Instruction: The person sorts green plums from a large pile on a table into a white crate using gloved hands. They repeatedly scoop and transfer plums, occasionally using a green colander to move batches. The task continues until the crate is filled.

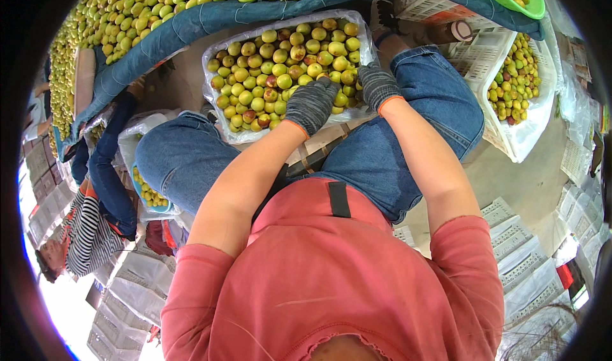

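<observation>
A crate lined with clear plastic film [208, 81] sits between my knees, filled with fresh green and yellow jujubes [267, 69], some with reddish-brown patches. My left hand [311, 105], in a dark grey knitted glove with an orange cuff, rests on the jujubes right of the crate's middle. Its fingertips point down among the fruit, and whether they hold one is hidden. At the crate's right side is my right hand [380, 84], gloved the same way, bent over the lined rim and touching it. The undersides of its fingers are out of sight.
Beyond the crate, a blue fabric-padded edge [229, 16] borders a surface heaped with jujubes [138, 12]. A green basket [538, 2] stands upper right, above a white crate of jujubes [547, 83]. At left sit another person [95, 236] and a blue basin [162, 209]. Stacked crates [521, 251] stand behind.
</observation>
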Demonstrator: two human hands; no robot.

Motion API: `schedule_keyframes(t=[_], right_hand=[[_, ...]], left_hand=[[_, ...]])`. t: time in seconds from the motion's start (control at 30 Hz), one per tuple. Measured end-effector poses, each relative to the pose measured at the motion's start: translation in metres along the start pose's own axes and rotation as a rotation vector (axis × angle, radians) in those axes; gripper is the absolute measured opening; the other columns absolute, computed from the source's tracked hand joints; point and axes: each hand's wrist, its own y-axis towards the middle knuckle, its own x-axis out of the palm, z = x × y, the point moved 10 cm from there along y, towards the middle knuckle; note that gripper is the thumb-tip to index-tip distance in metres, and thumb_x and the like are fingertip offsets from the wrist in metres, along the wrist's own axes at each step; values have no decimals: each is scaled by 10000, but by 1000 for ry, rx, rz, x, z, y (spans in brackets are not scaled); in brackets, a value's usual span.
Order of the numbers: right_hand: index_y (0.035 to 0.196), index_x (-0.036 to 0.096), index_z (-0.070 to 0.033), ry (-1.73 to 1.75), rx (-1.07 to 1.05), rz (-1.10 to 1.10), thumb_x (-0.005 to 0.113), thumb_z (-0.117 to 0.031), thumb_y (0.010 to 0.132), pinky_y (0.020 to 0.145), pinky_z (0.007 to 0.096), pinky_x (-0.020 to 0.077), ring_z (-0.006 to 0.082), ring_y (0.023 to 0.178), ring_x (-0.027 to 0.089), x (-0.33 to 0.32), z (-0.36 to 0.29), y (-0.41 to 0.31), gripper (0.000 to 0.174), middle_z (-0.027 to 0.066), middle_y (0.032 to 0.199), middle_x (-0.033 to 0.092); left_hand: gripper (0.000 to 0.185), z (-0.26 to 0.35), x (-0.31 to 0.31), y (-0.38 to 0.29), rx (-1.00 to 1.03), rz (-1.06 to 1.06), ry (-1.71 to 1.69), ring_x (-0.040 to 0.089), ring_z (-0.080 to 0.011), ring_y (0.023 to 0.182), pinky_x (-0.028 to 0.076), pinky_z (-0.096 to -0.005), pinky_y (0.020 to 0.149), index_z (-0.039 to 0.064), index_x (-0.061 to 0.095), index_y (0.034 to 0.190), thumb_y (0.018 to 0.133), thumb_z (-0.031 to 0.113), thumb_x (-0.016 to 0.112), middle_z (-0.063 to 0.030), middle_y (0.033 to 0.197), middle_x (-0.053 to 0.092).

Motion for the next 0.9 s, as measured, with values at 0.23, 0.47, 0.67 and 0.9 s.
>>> schedule_keyframes(t=[0.23,0.47,0.67,0.9], right_hand=[[1117,569,-25,75,-28,-54,541,-30,800,888,431,495,368,1067,584,4,1,-2,318,248,1171,552],[1143,556,-32,164,31,-61,650,-182,773,903,431,483,365,1073,574,-30,3,-7,410,223,1192,543],[1183,547,-47,257,67,-71,726,-334,704,893,417,484,335,1038,594,-47,25,-27,587,192,1099,619],[1064,634,-76,76,16,-232,686,-309,731,864,389,487,320,976,615,-12,21,-20,410,178,1021,649]], left_hand=[[249,15,15,5,103,-102,153,607,-284,946,500,-391,794,71,579,1079,845,96,496,-131,1119,569],[336,25,21,-4,-66,-175,-113,620,-330,864,520,-433,706,56,552,1013,756,250,650,-163,1018,573],[610,35,58,-2,-251,-479,-191,554,-337,1099,475,-422,900,82,457,1304,818,412,623,-209,1208,524],[457,50,72,8,-73,-663,13,606,-358,1018,498,-439,853,45,551,1212,864,340,584,-216,1224,517]])
